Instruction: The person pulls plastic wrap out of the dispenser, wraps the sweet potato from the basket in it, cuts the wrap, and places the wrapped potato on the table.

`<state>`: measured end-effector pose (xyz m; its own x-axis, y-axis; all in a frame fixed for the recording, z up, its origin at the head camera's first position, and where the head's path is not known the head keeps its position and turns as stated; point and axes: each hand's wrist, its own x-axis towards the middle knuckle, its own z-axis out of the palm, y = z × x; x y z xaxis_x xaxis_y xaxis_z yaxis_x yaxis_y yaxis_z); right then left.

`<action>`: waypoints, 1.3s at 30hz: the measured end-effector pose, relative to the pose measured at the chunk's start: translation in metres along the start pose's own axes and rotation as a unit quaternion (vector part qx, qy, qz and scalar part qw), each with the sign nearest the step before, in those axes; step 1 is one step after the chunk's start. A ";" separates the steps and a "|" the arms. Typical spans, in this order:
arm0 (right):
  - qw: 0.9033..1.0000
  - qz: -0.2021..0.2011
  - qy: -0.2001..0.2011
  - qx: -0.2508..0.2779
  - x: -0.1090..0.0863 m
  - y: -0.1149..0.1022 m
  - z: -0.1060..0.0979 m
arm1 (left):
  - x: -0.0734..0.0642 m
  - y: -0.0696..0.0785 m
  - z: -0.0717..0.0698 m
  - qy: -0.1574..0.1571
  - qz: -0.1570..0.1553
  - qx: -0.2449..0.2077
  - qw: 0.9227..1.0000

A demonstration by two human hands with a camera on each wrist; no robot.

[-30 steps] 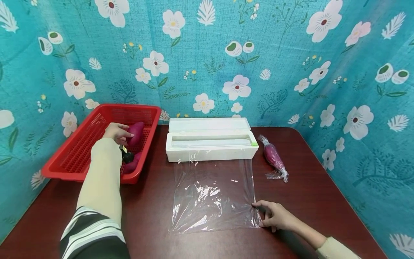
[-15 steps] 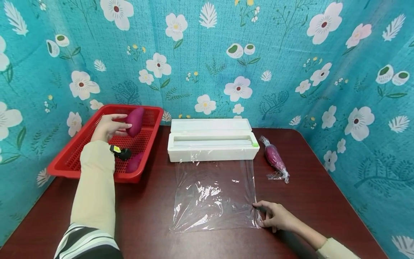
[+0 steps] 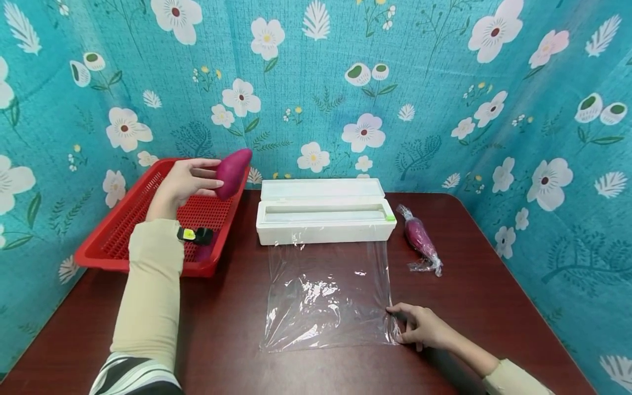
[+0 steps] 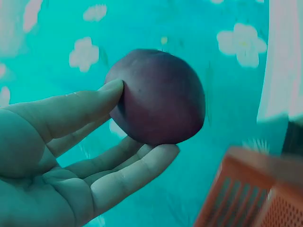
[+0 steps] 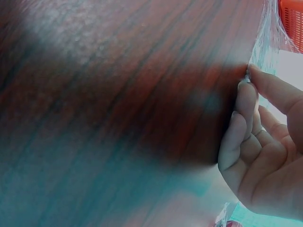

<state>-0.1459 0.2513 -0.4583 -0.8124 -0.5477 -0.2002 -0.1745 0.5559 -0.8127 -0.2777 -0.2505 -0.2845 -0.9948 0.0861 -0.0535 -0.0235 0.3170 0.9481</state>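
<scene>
A purple sweet potato [image 3: 234,174] is pinched between the thumb and fingertips of my left hand [image 3: 190,181], raised over the right side of the red basket [image 3: 94,255]. The left wrist view shows the rounded end of the sweet potato [image 4: 158,97], thumb on one side and fingers below. At the front right, my right hand [image 3: 422,327] pinches the near right corner of a sheet of plastic wrap [image 3: 321,302]. That sheet lies spread on the table, drawn out of a white wrap dispenser [image 3: 326,235] whose lid stands up.
A sweet potato wrapped in plastic film [image 3: 419,238] with twisted ends lies right of the dispenser. Another sweet potato [image 3: 203,253] sits in the basket, partly hidden by the wrist camera. A flowered turquoise curtain [image 3: 316,93] hangs behind the brown table [image 3: 237,323].
My left hand has lifted the sweet potato up out of the basket and moved it to the right. The right hand keeps its place on the wrap's corner.
</scene>
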 end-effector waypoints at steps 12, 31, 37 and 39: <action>1.000 -0.005 0.003 -0.006 0.001 0.003 0.000 | -0.012 0.020 0.073 -0.112 0.073 0.059 0.989; 1.000 -0.005 0.004 0.004 0.001 0.005 0.001 | -0.023 -0.016 0.189 -0.326 0.148 0.169 0.918; 1.000 -0.008 0.004 0.001 0.001 0.005 0.001 | -0.025 -0.036 0.206 -0.352 0.141 0.183 0.907; 1.000 -0.010 0.004 0.001 0.001 0.005 0.001 | -0.025 -0.041 0.210 -0.355 0.142 0.194 0.904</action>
<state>-0.1470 0.2530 -0.4633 -0.8128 -0.5544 -0.1791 -0.1903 0.5432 -0.8178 -0.2308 -0.0670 -0.3877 -0.6387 0.7560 -0.1435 0.3956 0.4826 0.7814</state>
